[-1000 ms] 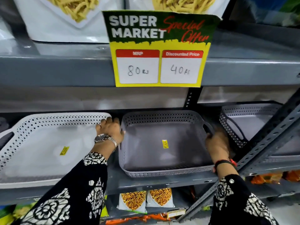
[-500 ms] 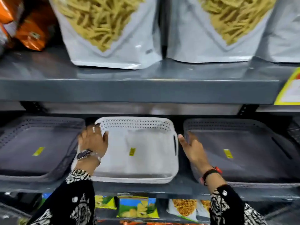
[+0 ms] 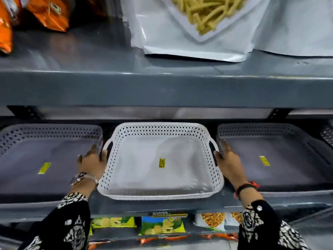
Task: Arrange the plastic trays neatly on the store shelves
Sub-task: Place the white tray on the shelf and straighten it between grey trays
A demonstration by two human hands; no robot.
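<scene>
A white perforated plastic tray [image 3: 160, 194] with a yellow sticker sits in the middle of the grey shelf [image 3: 162, 204]. My left hand [image 3: 92, 162] grips its left handle, and my right hand [image 3: 228, 162] grips its right handle. A grey tray [image 3: 36, 139] lies to its left and another grey tray [image 3: 281, 134] to its right, each bearing a yellow sticker. The three trays stand side by side, close together.
The shelf above [image 3: 162, 87] overhangs the trays and holds a white bag of yellow snack sticks [image 3: 198, 33] and orange packets [image 3: 46, 15]. Below the tray shelf lie snack packets [image 3: 162, 226]. Part of a further tray [image 3: 328, 136] shows at the far right.
The view shifted left from the grey tray to the white one. My left hand moved from the white tray's far corner to its left handle, and my right hand closed on its right handle.
</scene>
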